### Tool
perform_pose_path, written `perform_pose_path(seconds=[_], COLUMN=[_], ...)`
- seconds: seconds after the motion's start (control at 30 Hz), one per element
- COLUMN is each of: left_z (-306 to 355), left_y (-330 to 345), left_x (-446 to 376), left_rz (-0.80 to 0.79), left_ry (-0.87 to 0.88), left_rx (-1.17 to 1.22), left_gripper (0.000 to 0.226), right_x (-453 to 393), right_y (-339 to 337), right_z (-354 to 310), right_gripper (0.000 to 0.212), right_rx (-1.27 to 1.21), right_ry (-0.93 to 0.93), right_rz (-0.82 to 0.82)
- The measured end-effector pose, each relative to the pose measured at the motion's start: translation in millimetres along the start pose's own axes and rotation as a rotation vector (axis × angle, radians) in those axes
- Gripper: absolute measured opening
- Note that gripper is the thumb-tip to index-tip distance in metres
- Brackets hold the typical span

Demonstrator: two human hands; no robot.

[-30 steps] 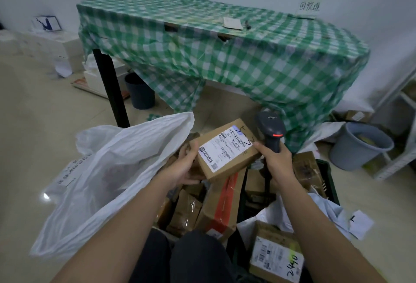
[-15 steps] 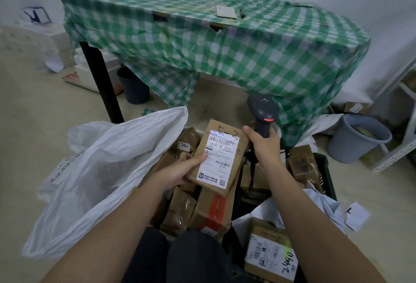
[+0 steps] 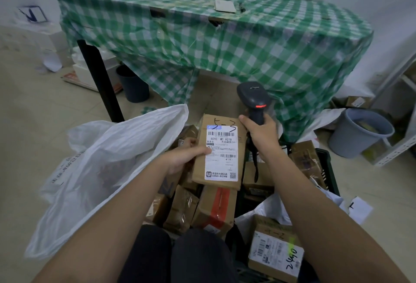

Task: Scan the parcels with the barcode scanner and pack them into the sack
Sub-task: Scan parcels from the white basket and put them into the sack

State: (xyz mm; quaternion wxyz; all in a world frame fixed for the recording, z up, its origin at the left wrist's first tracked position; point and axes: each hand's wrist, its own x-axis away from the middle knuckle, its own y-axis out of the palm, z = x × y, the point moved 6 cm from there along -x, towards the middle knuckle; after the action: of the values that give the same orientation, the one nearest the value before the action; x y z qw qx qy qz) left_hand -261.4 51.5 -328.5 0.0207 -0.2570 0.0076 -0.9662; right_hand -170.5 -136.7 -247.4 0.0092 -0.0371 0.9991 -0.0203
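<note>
We see both forearms reaching forward over a crate of brown parcels (image 3: 213, 208). The left hand (image 3: 180, 159) grips a cardboard parcel (image 3: 219, 151) by its left edge, thumb lying across the white label, fingers curled behind. Just right of the parcel, the right hand (image 3: 262, 133) is wrapped around the handle of the barcode scanner (image 3: 253, 98). Since half a second ago, the parcel has turned more upright. Left of the parcel gapes the white sack (image 3: 108, 165); beyond stands a green checked table (image 3: 225, 41).
</note>
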Motion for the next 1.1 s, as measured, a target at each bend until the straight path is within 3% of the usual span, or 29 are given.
perform_pose_path(seconds=[0.13, 0.23, 0.4, 0.6, 0.8, 1.1], left_z=[5, 4, 3, 9, 12, 8], left_y=[-19, -35, -56, -59, -62, -72], left_x=[-1, 2, 8, 18, 25, 37], left_rz=[0.125, 0.25, 0.389, 0.392, 0.412, 0.43], left_ry=[0.074, 0.116, 0.156, 0.202, 0.217, 0.255], left_rx=[0.0, 0.111, 0.2, 0.166, 0.129, 0.15], left_gripper=[0.077, 0.079, 0.091, 0.094, 0.093, 0.093], right_x=[3, 11, 31, 56, 67, 77], right_y=[0, -3, 9, 26, 27, 38], right_z=[-1, 7, 19, 16, 12, 6], right_gripper=[0.011, 0.014, 0.014, 0.018, 0.035, 0.028], right_rx=[0.182, 0.248, 0.262, 0.288, 0.422, 0.355], right_ry=[-0.066, -0.06, -0.006, -0.011, -0.024, 0.004], right_rz=[-0.008, -0.002, -0.166, -0.317, -0.328, -0.377])
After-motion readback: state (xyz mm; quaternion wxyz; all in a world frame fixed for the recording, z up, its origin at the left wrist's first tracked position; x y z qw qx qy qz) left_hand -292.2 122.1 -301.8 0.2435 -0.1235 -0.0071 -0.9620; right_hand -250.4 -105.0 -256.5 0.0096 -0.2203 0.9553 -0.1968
